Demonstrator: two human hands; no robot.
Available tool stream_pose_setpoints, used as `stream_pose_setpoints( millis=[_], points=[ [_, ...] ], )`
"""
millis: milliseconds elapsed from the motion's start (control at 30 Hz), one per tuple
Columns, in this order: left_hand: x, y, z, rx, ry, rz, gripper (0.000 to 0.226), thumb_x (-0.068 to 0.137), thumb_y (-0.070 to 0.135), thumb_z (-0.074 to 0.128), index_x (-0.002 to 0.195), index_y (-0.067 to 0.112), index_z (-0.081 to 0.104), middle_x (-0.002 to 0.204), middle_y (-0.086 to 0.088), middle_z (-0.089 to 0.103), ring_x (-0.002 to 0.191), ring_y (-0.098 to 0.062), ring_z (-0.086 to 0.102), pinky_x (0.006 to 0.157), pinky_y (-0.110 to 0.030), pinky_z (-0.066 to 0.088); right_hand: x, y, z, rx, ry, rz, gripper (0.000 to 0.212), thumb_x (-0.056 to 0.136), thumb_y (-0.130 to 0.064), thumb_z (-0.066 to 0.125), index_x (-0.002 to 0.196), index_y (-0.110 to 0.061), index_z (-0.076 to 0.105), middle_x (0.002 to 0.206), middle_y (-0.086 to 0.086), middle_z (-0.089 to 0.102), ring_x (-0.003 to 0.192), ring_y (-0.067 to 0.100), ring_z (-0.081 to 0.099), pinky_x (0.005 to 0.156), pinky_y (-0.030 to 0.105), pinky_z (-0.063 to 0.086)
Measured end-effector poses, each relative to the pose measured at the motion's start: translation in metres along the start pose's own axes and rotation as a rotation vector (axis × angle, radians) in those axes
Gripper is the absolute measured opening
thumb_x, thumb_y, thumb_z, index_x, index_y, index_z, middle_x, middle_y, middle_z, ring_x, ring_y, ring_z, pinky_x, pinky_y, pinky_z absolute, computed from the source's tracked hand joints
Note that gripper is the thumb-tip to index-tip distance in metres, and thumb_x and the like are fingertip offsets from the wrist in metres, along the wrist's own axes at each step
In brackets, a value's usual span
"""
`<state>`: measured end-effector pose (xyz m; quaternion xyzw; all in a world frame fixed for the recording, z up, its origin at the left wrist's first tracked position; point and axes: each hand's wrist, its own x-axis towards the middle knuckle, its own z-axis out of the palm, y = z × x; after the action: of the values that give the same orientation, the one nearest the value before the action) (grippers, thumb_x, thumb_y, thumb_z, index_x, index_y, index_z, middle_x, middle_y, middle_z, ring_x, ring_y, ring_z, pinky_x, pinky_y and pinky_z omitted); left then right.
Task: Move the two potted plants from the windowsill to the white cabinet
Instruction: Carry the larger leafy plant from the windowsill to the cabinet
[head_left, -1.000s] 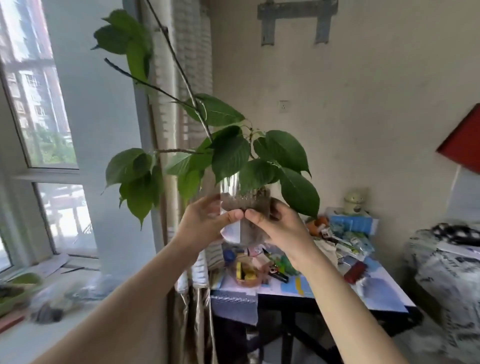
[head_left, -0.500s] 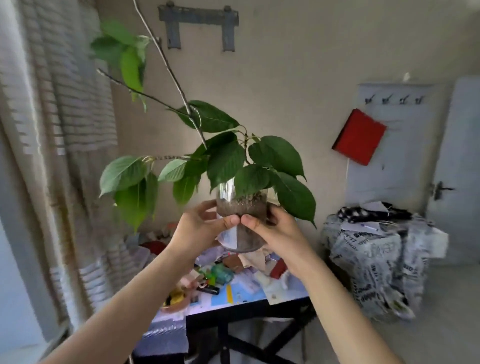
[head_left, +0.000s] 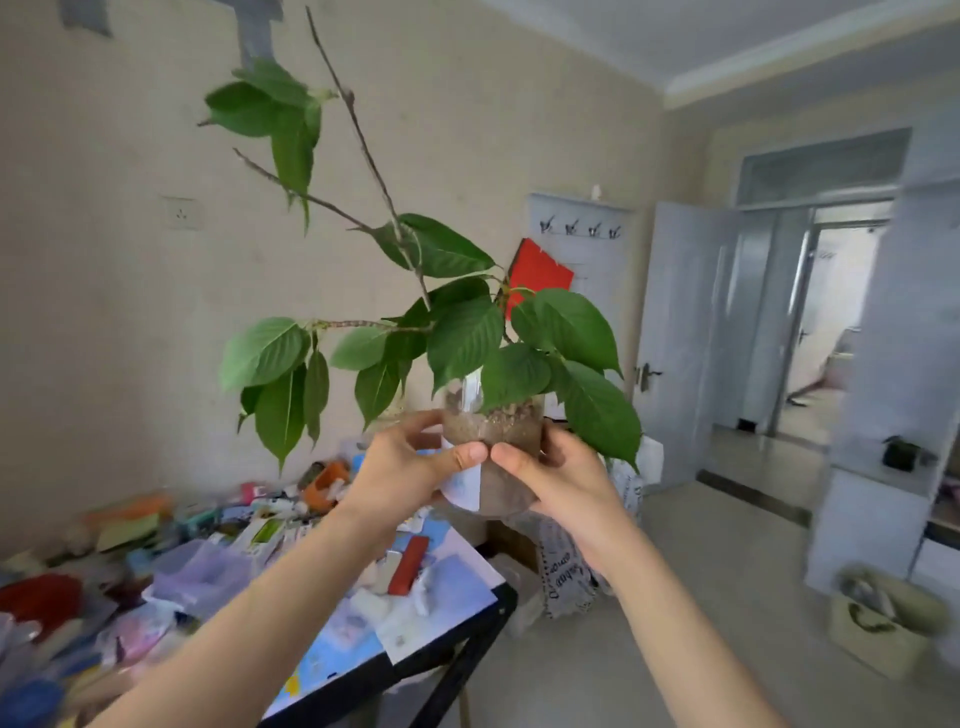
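Observation:
A potted plant (head_left: 496, 431) in a clear pot of soil, with long bare stems and broad green leaves, is held up in the air in front of me. My left hand (head_left: 410, 467) grips the pot's left side and my right hand (head_left: 558, 480) grips its right side, thumbs nearly touching at the front. The white cabinet (head_left: 883, 499) stands at the far right. A small dark potted plant (head_left: 903, 453) sits on its open shelf. The windowsill is out of view.
A table (head_left: 441, 592) cluttered with papers, boxes and small items lies below my arms at the left. A newspaper-covered bundle (head_left: 566, 566) stands beyond it. A woven basket (head_left: 883, 623) sits on the floor by the cabinet. An open white door (head_left: 680, 338) leads out.
My view has swung right, away from the window and curtain, toward the door and cabinet. Both hands still hold the pot in the same grip.

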<state>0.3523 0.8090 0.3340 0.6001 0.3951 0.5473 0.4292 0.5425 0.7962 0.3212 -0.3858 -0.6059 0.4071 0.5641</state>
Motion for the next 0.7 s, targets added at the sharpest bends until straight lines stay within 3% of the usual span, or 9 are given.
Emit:
stream_pose_setpoints(
  millis=[100,200,267,367,500,700],
  points=[
    [0.027,-0.008,0.025,-0.054,-0.104,0.007,0.053,0.061,0.030,0.087,0.109,0.021,0.069,0.084,0.006,0.079,0.073,-0.011,0.076,0.060,-0.029,0.061,0.003,0.004,-0.022,-0.015,0.084,0.001,0.042,0.078,-0.040,0.083,0.117,-0.030,0.070,0.116,-0.008,0.078,0.110,0.015,0.073,0.099,0.052,0.056],
    [0.052,-0.018,0.059,-0.104,-0.225,0.002,0.050,0.061,0.027,0.087,0.108,0.022,0.070,0.090,0.003,0.080,0.078,-0.014,0.077,0.057,-0.025,0.058,0.007,0.013,-0.056,-0.031,0.186,0.013,0.040,0.080,-0.034,0.083,0.117,-0.027,0.069,0.116,-0.006,0.078,0.111,0.016,0.072,0.099,0.052,0.056],
    [0.063,-0.024,0.080,-0.106,-0.268,-0.008,0.054,0.058,0.034,0.090,0.107,0.025,0.072,0.098,-0.003,0.079,0.086,-0.019,0.077,0.064,-0.031,0.061,0.008,0.016,-0.078,-0.045,0.228,0.025,0.037,0.081,-0.032,0.083,0.115,-0.028,0.070,0.114,-0.007,0.078,0.108,0.013,0.073,0.092,0.043,0.060],
    [0.086,-0.033,0.123,-0.119,-0.342,-0.017,0.054,0.058,0.037,0.092,0.107,0.028,0.073,0.101,-0.004,0.078,0.091,-0.023,0.076,0.073,-0.043,0.062,0.009,0.020,-0.118,-0.074,0.295,0.015,0.042,0.071,-0.043,0.084,0.110,-0.032,0.070,0.109,-0.015,0.078,0.100,0.003,0.074,0.070,0.016,0.058],
    [0.110,-0.040,0.183,-0.122,-0.408,-0.010,0.048,0.054,0.041,0.090,0.100,0.033,0.075,0.095,0.002,0.078,0.086,-0.021,0.077,0.070,-0.040,0.063,0.015,0.028,-0.175,-0.105,0.379,-0.005,0.035,0.077,-0.031,0.083,0.109,-0.025,0.072,0.107,-0.013,0.079,0.102,0.005,0.074,0.077,0.014,0.056],
    [0.148,-0.034,0.281,-0.087,-0.450,0.012,0.060,0.059,0.035,0.088,0.115,0.024,0.069,0.105,-0.006,0.076,0.090,-0.023,0.076,0.077,-0.049,0.062,0.031,0.029,-0.275,-0.161,0.452,-0.029,0.036,0.084,-0.019,0.080,0.119,-0.015,0.071,0.110,-0.006,0.079,0.103,0.007,0.074,0.078,0.017,0.056]
  ],
)
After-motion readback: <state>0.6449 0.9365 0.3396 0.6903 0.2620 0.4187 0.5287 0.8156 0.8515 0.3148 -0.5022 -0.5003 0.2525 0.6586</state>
